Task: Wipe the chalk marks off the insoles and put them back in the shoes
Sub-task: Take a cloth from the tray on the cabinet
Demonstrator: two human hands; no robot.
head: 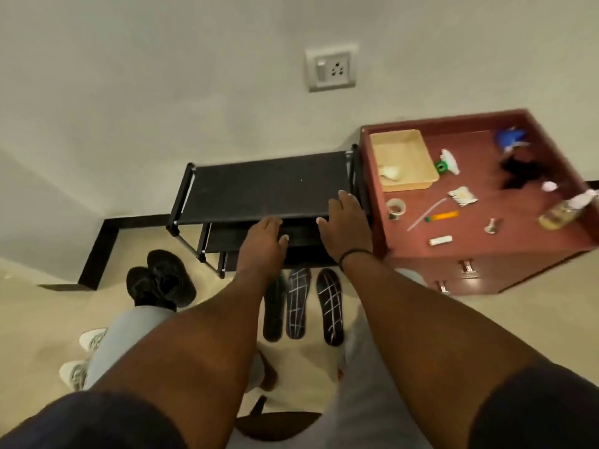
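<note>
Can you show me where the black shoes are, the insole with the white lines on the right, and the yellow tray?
Black shoes (162,280): head view, on the top of the pair on the floor.
Right insole (330,306): head view, on its chalk-lined middle.
Yellow tray (429,168): head view, on its right wall.

Both bare arms reach forward, side by side and well apart. The left hand is palm down, fingers straight and together. The right hand is palm down, fingers spread, with a dark band round its wrist.
</note>
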